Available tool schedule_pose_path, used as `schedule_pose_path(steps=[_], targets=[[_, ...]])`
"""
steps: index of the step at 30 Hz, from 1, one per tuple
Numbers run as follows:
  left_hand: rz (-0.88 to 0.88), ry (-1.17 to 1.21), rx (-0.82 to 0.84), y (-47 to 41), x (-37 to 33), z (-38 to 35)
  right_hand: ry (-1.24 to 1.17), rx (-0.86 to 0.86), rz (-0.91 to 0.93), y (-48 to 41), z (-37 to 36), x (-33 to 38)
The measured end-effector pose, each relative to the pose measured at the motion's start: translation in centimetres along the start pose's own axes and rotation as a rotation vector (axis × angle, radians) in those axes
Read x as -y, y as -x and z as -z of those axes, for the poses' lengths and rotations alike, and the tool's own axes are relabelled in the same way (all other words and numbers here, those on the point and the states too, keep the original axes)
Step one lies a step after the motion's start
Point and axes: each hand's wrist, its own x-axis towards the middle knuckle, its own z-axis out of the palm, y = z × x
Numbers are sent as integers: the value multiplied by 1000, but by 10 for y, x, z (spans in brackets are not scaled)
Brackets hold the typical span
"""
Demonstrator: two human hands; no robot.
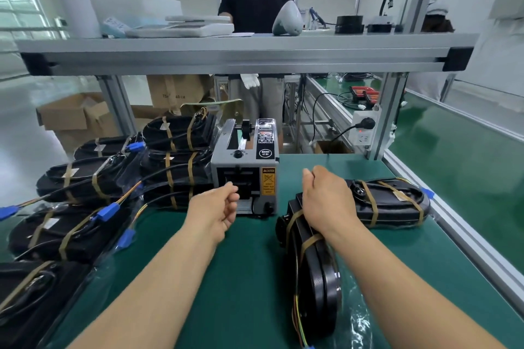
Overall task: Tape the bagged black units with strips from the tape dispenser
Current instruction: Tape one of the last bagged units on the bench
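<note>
A grey tape dispenser point(244, 176) stands on the green mat point(241, 278) at the centre. My left hand point(218, 207) reaches to its front outlet, fingers curled in a pinch; whether a strip is between them is hidden. My right hand point(326, 201) rests on the top of a bagged black unit point(314, 272) that stands on edge to the right of the dispenser, fingers curled over its far side. That unit carries brown tape bands and thin coloured wires. Another taped black unit point(397, 204) lies flat behind it at the right.
Several taped bagged units with blue connectors point(85, 201) are piled at the left and behind the dispenser. An aluminium shelf beam point(243, 54) crosses overhead. A person in a black shirt point(255, 5) stands beyond. A power strip point(364, 127) hangs on the right post.
</note>
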Motion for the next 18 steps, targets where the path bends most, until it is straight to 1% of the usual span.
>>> schedule_pose_path(steps=[6,11,14,16,17,18], targets=[[113,123,-43,-19,-3,-18,-35,-15,4,-1,-2,-3],[133,267,-114,-23,-4,-29,-43,-34,24,-2,1,-7],[72,276,-187,-20,-3,-34,-100,-12,3,-3,2,-10],[-30,245,-204,-11,-1,-33,-174,9,-36,-4,2,-14],[-85,216,-155,-5,-1,-32,-205,18,-54,-4,2,-15],[-132,166,-52,4,-1,-30,-238,28,-67,-5,2,-17]])
